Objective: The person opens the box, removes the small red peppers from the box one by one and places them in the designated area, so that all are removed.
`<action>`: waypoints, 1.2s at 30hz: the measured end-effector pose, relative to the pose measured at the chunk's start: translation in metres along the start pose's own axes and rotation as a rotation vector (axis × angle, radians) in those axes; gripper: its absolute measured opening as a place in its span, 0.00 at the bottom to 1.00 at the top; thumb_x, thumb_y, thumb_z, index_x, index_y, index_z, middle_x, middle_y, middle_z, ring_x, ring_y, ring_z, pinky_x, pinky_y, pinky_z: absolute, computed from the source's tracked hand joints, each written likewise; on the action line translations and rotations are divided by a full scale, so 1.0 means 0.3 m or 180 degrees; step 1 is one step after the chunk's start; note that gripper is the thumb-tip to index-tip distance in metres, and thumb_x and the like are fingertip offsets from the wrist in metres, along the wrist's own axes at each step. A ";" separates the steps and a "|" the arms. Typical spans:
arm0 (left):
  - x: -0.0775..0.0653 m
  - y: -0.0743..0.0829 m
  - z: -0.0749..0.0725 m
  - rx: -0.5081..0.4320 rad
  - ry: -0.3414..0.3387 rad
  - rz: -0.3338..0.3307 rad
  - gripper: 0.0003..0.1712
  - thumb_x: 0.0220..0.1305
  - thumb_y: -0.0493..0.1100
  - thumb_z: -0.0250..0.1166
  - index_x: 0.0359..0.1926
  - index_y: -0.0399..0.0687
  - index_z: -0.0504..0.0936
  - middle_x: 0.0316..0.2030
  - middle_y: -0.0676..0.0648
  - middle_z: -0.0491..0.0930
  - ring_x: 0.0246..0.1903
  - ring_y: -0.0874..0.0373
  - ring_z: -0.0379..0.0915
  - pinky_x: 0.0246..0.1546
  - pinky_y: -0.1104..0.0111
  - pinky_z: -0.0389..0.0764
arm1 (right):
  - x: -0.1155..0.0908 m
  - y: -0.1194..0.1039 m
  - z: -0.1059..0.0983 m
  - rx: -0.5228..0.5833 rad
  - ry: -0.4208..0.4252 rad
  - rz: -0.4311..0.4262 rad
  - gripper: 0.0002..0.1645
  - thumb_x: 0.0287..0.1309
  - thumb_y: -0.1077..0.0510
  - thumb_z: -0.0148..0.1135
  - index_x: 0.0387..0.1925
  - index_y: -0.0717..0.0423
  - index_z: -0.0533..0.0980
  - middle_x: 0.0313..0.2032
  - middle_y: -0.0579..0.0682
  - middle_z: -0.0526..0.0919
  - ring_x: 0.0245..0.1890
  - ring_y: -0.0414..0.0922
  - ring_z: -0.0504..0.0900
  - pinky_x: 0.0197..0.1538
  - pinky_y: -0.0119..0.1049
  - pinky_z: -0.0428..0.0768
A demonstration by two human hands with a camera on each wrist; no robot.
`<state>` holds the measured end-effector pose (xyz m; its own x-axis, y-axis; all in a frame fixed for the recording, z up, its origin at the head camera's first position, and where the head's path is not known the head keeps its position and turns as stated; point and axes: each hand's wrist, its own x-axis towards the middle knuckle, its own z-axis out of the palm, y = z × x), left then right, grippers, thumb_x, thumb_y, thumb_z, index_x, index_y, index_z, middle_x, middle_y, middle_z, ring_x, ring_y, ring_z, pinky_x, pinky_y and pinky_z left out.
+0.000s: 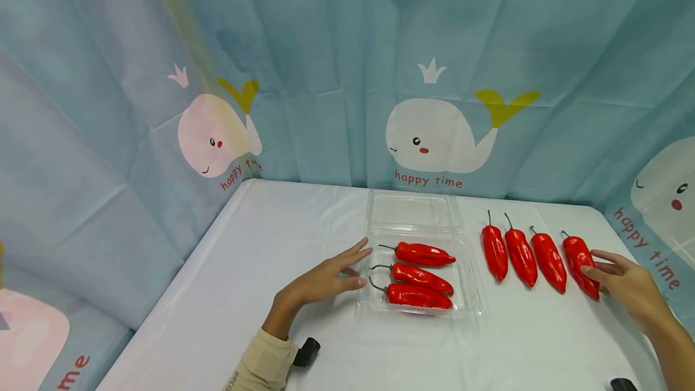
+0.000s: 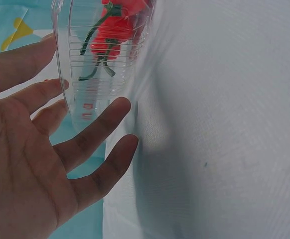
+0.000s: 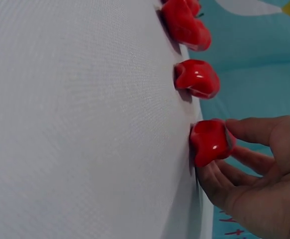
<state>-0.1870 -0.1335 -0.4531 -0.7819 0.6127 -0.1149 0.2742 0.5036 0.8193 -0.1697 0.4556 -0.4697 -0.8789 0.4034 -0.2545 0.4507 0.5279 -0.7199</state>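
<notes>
My right hand (image 1: 632, 285) is at the rightmost red pepper (image 1: 580, 264), thumb on one side and fingers curled along the other, pinching it. The right wrist view shows the same pepper (image 3: 211, 142) between thumb and fingers, low at the table surface. On the left, my left hand (image 1: 323, 279) has its fingers spread at the left rim of a clear plastic clamshell box (image 1: 469, 282). Three red peppers with green stems lie side by side in the box, among them the top one (image 1: 426, 254). In the left wrist view, fingertips (image 2: 60, 85) overlap the box wall (image 2: 63, 55).
Three more red peppers stand in a row left of the held one, including one (image 1: 494, 252) nearest the box. The box's lid (image 1: 412, 211) lies folded open toward the back. A blue whale-print curtain (image 1: 326, 77) rises behind the white table (image 1: 260, 234).
</notes>
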 end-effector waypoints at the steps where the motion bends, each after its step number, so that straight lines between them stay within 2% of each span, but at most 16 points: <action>1: 0.000 0.000 0.000 -0.0001 -0.0002 -0.0007 0.42 0.76 0.56 0.62 0.85 0.58 0.57 0.86 0.57 0.44 0.65 0.51 0.78 0.66 0.44 0.76 | -0.001 0.000 -0.001 -0.0005 0.0002 -0.0008 0.50 0.77 0.45 0.59 0.82 0.68 0.48 0.75 0.81 0.55 0.69 0.77 0.66 0.32 0.35 0.88; 5: 0.000 0.000 0.000 0.0012 0.0001 0.0030 0.42 0.77 0.56 0.61 0.85 0.57 0.57 0.86 0.55 0.45 0.65 0.50 0.78 0.65 0.42 0.77 | -0.005 -0.001 -0.002 -0.0061 0.0019 -0.0014 0.51 0.76 0.44 0.60 0.82 0.68 0.48 0.75 0.81 0.55 0.69 0.77 0.65 0.44 0.47 0.88; 8: 0.000 -0.004 0.001 0.0009 -0.0010 0.0044 0.42 0.77 0.55 0.61 0.85 0.56 0.57 0.86 0.55 0.44 0.65 0.49 0.78 0.66 0.42 0.76 | -0.009 -0.004 -0.001 -0.0110 0.0044 -0.0012 0.52 0.76 0.44 0.59 0.82 0.68 0.47 0.75 0.81 0.55 0.69 0.77 0.65 0.54 0.57 0.82; 12: 0.001 -0.008 0.002 0.0011 -0.0016 0.0038 0.42 0.77 0.55 0.61 0.85 0.58 0.56 0.86 0.57 0.44 0.65 0.51 0.78 0.66 0.43 0.75 | -0.023 -0.014 0.003 -0.0141 0.0117 -0.0068 0.50 0.77 0.46 0.58 0.82 0.68 0.47 0.75 0.81 0.54 0.70 0.78 0.63 0.61 0.64 0.74; 19: 0.003 -0.011 0.002 0.0018 -0.0018 0.0062 0.41 0.78 0.54 0.61 0.85 0.57 0.57 0.86 0.56 0.44 0.64 0.52 0.78 0.66 0.44 0.75 | -0.065 -0.050 0.010 -0.0161 0.0286 -0.0197 0.46 0.80 0.48 0.53 0.82 0.68 0.46 0.77 0.80 0.52 0.73 0.80 0.59 0.62 0.71 0.71; 28: 0.004 -0.008 -0.003 0.0036 -0.0009 0.0070 0.41 0.78 0.54 0.61 0.85 0.58 0.57 0.86 0.56 0.43 0.64 0.54 0.78 0.66 0.44 0.76 | -0.145 -0.140 0.019 -0.0219 0.0466 -0.0755 0.44 0.79 0.46 0.54 0.82 0.67 0.52 0.77 0.77 0.57 0.73 0.79 0.59 0.58 0.74 0.72; 30: 0.004 -0.009 -0.003 0.0028 -0.0010 0.0067 0.41 0.78 0.54 0.61 0.85 0.57 0.57 0.86 0.56 0.43 0.64 0.54 0.78 0.66 0.44 0.75 | -0.164 -0.160 0.026 -0.0239 0.0507 -0.0868 0.44 0.79 0.46 0.56 0.82 0.66 0.54 0.76 0.76 0.59 0.73 0.78 0.60 0.55 0.70 0.75; 31: 0.005 -0.009 -0.003 0.0019 -0.0008 0.0068 0.41 0.78 0.55 0.61 0.85 0.57 0.57 0.86 0.56 0.43 0.64 0.53 0.78 0.66 0.44 0.76 | -0.172 -0.168 0.030 -0.0244 0.0535 -0.0928 0.44 0.78 0.46 0.57 0.81 0.65 0.55 0.76 0.76 0.61 0.72 0.78 0.61 0.53 0.65 0.80; 33: 0.005 -0.011 -0.002 0.0007 -0.0009 0.0059 0.42 0.78 0.55 0.61 0.85 0.57 0.57 0.86 0.56 0.43 0.64 0.53 0.78 0.65 0.44 0.76 | -0.188 -0.183 0.042 -0.0235 0.0618 -0.1059 0.42 0.78 0.47 0.58 0.81 0.64 0.58 0.74 0.75 0.65 0.72 0.75 0.64 0.48 0.45 0.88; 34: 0.006 -0.013 -0.002 -0.0002 -0.0006 0.0059 0.42 0.77 0.55 0.61 0.85 0.57 0.57 0.86 0.56 0.44 0.64 0.53 0.78 0.65 0.44 0.76 | -0.196 -0.189 0.050 -0.0249 0.0674 -0.1135 0.41 0.77 0.47 0.60 0.80 0.63 0.61 0.73 0.75 0.67 0.71 0.73 0.67 0.43 0.34 0.87; 36: 0.006 -0.014 0.000 -0.0012 -0.0009 0.0057 0.42 0.77 0.55 0.61 0.85 0.57 0.57 0.86 0.56 0.44 0.64 0.52 0.78 0.66 0.44 0.75 | -0.210 -0.199 0.064 -0.0221 0.0765 -0.1303 0.39 0.76 0.47 0.62 0.78 0.62 0.65 0.71 0.73 0.71 0.68 0.56 0.76 0.38 0.16 0.78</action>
<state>-0.1896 -0.1344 -0.4569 -0.7753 0.6233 -0.1020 0.2860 0.4904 0.8233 -0.1442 0.3842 -0.4230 -0.9291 0.3089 0.2032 0.0916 0.7247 -0.6830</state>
